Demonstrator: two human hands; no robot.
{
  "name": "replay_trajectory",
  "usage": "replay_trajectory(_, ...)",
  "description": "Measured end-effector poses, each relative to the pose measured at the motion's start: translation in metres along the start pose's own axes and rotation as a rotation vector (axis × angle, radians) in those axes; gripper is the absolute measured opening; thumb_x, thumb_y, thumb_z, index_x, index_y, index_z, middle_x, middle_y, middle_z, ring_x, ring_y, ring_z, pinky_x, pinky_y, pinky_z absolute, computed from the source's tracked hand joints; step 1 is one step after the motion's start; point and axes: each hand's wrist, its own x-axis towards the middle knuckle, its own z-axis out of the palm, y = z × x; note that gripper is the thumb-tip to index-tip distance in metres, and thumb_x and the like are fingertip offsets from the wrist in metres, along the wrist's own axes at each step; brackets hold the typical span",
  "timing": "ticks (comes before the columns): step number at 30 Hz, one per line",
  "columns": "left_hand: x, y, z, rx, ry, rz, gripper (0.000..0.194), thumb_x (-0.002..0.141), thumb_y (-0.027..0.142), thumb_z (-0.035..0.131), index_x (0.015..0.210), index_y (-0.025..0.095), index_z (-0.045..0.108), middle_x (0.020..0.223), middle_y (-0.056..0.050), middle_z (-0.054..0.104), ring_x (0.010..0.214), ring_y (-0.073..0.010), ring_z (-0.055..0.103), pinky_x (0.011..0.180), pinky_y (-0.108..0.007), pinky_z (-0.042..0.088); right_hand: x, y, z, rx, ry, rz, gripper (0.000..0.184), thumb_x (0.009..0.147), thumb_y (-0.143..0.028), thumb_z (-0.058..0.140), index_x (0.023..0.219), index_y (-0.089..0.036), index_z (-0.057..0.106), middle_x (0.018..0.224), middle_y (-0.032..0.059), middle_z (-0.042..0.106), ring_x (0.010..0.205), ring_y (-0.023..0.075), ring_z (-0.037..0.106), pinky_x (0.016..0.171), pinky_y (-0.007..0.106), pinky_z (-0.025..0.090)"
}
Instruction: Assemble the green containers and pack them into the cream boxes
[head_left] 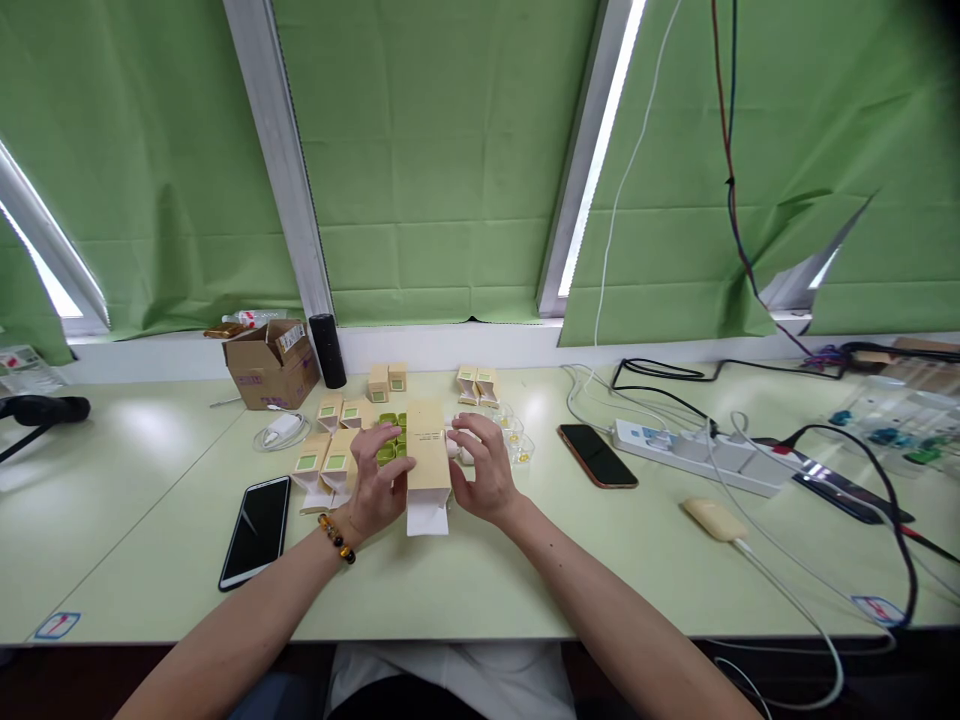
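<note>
A flat tan carton (428, 462) lies on the pale green table (480, 580) with its white end flap toward me. My left hand (377, 485), with a bead bracelet at the wrist, grips the carton's left edge, fingers curled. My right hand (484, 470) is at the carton's right edge, fingers bent around small white objects (459, 447) that I cannot make out. Small green tins (391, 438) sit just behind the carton. Several small tan boxes with green labels (324, 462) stand to the left, and more boxes (477, 384) stand farther back.
A black phone (256, 530) lies at the left, another phone (597, 455) at the right. A brown cardboard box (271, 366) and a black cylinder (328, 351) stand at the back left. A power strip (694, 452), cables and a cream mouse (714, 520) occupy the right.
</note>
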Motion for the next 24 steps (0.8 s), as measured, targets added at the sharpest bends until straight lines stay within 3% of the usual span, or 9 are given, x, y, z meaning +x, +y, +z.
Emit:
replay_trajectory(7, -0.002, -0.004, 0.002, -0.183, -0.095, -0.128, 0.054, 0.097, 0.045, 0.065, 0.145, 0.029, 0.047, 0.141, -0.015, 0.062, 0.138, -0.0351, 0.057, 0.118, -0.063, 0.042, 0.002, -0.003, -0.003, 0.185, -0.087, 0.106, 0.063, 0.093, -0.022, 0.062, 0.153, -0.028, 0.043, 0.143, 0.0169, 0.062, 0.138, 0.0381, 0.058, 0.109, 0.064, 0.054)
replay_trajectory(11, -0.007, -0.001, 0.009, -0.367, -0.103, -0.442, 0.048, 0.101, 0.048, 0.06, 0.141, 0.024, 0.052, 0.132, -0.017, 0.067, 0.126, -0.0321, 0.065, 0.107, -0.052, 0.053, 0.004, -0.011, -0.001, 0.349, -0.08, 0.334, 0.054, 0.096, -0.028, 0.066, 0.147, -0.027, 0.047, 0.135, 0.0154, 0.068, 0.123, 0.0333, 0.067, 0.103, 0.055, 0.059)
replay_trajectory(14, -0.004, 0.005, 0.014, -0.604, -0.045, -0.654, 0.054, 0.101, 0.054, 0.061, 0.143, 0.022, 0.051, 0.132, -0.016, 0.066, 0.124, -0.0295, 0.065, 0.103, -0.043, 0.055, 0.003, -0.015, 0.002, 0.488, -0.094, 0.481, 0.053, 0.099, -0.032, 0.066, 0.147, -0.029, 0.045, 0.136, 0.0135, 0.066, 0.106, 0.0268, 0.07, 0.095, 0.05, 0.061)
replay_trajectory(18, 0.007, 0.009, 0.014, -0.781, 0.013, -0.767, 0.068, 0.098, 0.055, 0.066, 0.153, 0.024, 0.04, 0.137, -0.015, 0.062, 0.118, -0.0255, 0.068, 0.099, -0.038, 0.056, 0.0, -0.016, 0.006, 0.602, -0.164, 0.574, 0.054, 0.101, -0.037, 0.064, 0.15, -0.033, 0.041, 0.15, 0.0134, 0.05, 0.099, 0.021, 0.068, 0.091, 0.046, 0.061)
replay_trajectory(21, 0.012, 0.008, 0.013, -0.781, 0.016, -0.824, 0.063, 0.098, 0.052, 0.068, 0.148, 0.028, 0.041, 0.14, -0.013, 0.056, 0.099, -0.0176, 0.071, 0.086, -0.033, 0.058, -0.002, -0.016, 0.007, 0.645, -0.201, 0.599, 0.049, 0.104, -0.039, 0.06, 0.15, -0.036, 0.043, 0.16, 0.0135, 0.034, 0.099, 0.0186, 0.067, 0.092, 0.044, 0.061)
replay_trajectory(24, 0.012, 0.008, 0.012, -0.715, 0.031, -0.852, 0.053, 0.098, 0.05, 0.068, 0.14, 0.028, 0.045, 0.137, -0.011, 0.056, 0.076, -0.0093, 0.064, 0.068, -0.026, 0.055, -0.002, -0.016, 0.007, 0.653, -0.267, 0.651, 0.038, 0.106, -0.042, 0.055, 0.144, -0.037, 0.055, 0.159, 0.0116, 0.031, 0.106, 0.0193, 0.066, 0.098, 0.046, 0.06)
